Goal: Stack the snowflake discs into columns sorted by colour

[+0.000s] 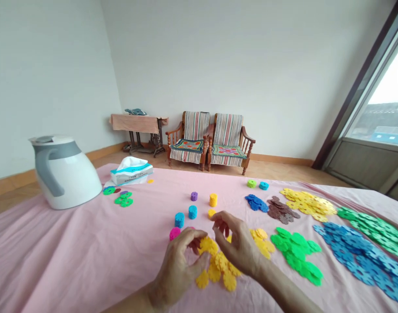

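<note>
My left hand (182, 258) is closed around a yellow snowflake disc (208, 245), pinched between thumb and fingers above the loose pile. Bent over the same yellow discs (220, 265), my right hand (236, 243) has its thumb and index finger apart, with nothing visible between them. Just beyond its fingertips stands a short yellow stack (211, 213), and a taller yellow stack (213, 200) is behind that. To the left are blue stacks (179, 219), a purple stack (194, 196) and a pink stack (174, 234), partly hidden by my left hand.
Loose piles of bright green discs (296, 254), blue discs (365, 256) and brown discs (280, 210) spread to the right. Far back are a lime stack (251, 184) and a blue stack (263, 185). A white kettle (75, 174) and tissue pack (132, 172) stand left.
</note>
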The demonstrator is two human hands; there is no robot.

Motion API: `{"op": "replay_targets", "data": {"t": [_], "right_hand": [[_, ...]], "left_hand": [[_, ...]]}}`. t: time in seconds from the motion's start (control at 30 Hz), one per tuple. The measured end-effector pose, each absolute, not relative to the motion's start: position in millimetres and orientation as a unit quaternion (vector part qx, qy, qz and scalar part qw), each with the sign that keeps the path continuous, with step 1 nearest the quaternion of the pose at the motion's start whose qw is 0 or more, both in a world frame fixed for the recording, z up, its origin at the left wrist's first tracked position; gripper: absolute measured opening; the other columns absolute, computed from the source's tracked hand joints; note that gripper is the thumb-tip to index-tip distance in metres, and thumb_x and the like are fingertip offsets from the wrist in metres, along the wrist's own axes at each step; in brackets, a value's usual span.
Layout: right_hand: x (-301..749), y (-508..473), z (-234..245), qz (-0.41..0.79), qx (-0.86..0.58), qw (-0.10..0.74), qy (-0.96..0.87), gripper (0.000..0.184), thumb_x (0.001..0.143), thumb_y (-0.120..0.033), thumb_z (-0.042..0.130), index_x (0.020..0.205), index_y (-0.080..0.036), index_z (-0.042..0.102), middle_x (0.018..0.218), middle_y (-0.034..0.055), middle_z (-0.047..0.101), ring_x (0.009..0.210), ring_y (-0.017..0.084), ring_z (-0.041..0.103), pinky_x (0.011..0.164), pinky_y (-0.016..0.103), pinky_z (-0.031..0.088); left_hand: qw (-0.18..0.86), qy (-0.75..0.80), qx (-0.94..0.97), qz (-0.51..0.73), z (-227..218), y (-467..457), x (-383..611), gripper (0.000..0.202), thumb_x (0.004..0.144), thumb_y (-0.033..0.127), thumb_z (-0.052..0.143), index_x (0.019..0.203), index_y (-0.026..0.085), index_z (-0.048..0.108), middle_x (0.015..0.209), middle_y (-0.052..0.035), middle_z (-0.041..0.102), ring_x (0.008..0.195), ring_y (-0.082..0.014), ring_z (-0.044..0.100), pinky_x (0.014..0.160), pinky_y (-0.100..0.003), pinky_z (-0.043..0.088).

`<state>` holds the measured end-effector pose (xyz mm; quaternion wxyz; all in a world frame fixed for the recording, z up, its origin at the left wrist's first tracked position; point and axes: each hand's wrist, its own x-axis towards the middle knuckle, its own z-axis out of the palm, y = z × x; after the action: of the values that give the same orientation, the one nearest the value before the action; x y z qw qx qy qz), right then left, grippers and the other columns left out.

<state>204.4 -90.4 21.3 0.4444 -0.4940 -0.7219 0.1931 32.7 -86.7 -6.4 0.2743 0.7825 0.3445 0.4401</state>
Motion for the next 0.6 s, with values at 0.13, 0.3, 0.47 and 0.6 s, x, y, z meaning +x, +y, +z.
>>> {"op": "replay_targets", "data": {"t": [0.13, 0.3, 0.47, 0.6], "right_hand": [[192, -102, 13, 0.322, -0.534, 0.434, -0.651, 0.011, 0.079, -0.024, 0.046, 0.079, -0.018, 0.056, 0.065, -0.0008, 0.059, 0.057, 0.010, 0.054, 0.052, 0.021, 0.040], [192, -92, 4, 0.495, -0.518, 0.421, -0.557, 0.011, 0.073, -0.027, 0.053, 0.070, -0.017, 0.052, 0.057, -0.0033, 0.053, 0.049, 0.008, 0.050, 0.047, 0.019, 0.037], [227, -63, -5, 0.365, -0.604, 0.405, -0.582, 0.007, 0.070, -0.023, 0.051, 0.067, -0.017, 0.051, 0.057, -0.0033, 0.054, 0.049, 0.009, 0.052, 0.047, 0.019, 0.037], [259, -36, -15, 0.180, -0.693, 0.341, -0.609, 0.010, 0.071, -0.020, 0.048, 0.068, -0.016, 0.057, 0.061, 0.0008, 0.060, 0.056, 0.012, 0.057, 0.052, 0.022, 0.037]], "left_hand": [[0.254, 0.354, 0.783, 0.444, -7, -86, 32, 0.029, 0.076, 0.010, 0.055, 0.103, 0.019, 0.056, 0.092, -0.0033, 0.060, 0.075, -0.0134, 0.056, 0.070, -0.025, 0.050], [0.235, 0.354, 0.804, 0.416, -6, -86, 32, 0.029, 0.075, 0.008, 0.055, 0.101, 0.020, 0.055, 0.089, -0.0019, 0.059, 0.074, -0.0130, 0.055, 0.069, -0.025, 0.049], [0.202, 0.372, 0.818, 0.389, -10, -89, 32, 0.032, 0.078, 0.010, 0.051, 0.108, 0.019, 0.050, 0.085, -0.0022, 0.059, 0.070, -0.0131, 0.054, 0.067, -0.024, 0.045], [0.186, 0.331, 0.882, 0.278, -11, -97, 34, 0.014, 0.076, 0.007, 0.047, 0.068, 0.018, 0.049, 0.059, 0.0031, 0.052, 0.053, -0.0096, 0.048, 0.051, -0.021, 0.033]]}}
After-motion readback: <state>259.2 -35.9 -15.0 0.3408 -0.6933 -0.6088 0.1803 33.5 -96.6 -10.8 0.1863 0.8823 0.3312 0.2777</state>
